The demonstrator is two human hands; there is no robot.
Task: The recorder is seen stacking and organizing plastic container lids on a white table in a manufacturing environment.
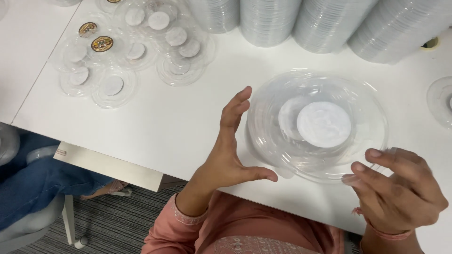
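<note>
Two hands on clear lid stack [318, 124] near desk [179, 127] front edge — left hand [230, 157] spread wide against rim, right hand [400, 188] pinching top lid edge; best peel lightly, one only.

Lids spread across a desk, one stack between two hands.

A stack of lids [320, 124] sits near the front edge of the desk [179, 127], toward its right side, with the left hand [230, 150] just beside its left rim and the right hand [400, 188] at its front right rim (whether the fingers touch it cannot be told). Loose lids [136, 47] lie overlapping one another near the back left corner, well apart from the stack. Tall lid stacks [301, 21] lie in a row along the back edge, behind the hands. A single lid [441, 101] lies at the right edge. A chair [28, 226] stands left of the desk's front edge, with another person's leg [37, 181] on it.
</note>
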